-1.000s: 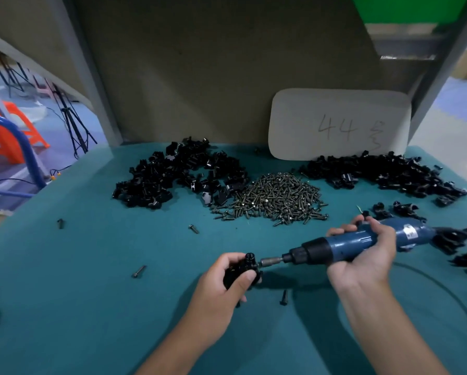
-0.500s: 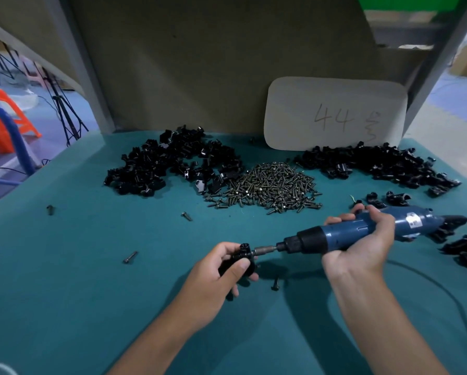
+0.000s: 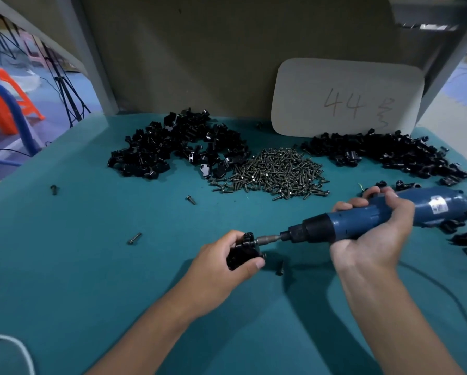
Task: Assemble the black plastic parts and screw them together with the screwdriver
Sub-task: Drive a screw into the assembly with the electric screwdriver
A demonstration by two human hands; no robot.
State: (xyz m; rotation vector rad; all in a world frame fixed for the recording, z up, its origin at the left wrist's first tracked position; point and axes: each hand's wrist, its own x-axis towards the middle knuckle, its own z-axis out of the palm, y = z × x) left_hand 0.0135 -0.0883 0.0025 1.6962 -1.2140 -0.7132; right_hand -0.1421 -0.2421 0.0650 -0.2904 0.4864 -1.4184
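The left hand (image 3: 221, 269) grips the black plastic parts (image 3: 242, 251) just above the desk (image 3: 91, 266), the right hand (image 3: 373, 239) wraps the screwdriver (image 3: 362, 220), so keep the bit (image 3: 267, 238) straight in the screw and push gently.

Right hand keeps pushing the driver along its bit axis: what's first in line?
The black plastic assembly pinched in the left hand. The electric screwdriver held by the right hand already has its bit at the part's top; behind it, the left hand's fingers.
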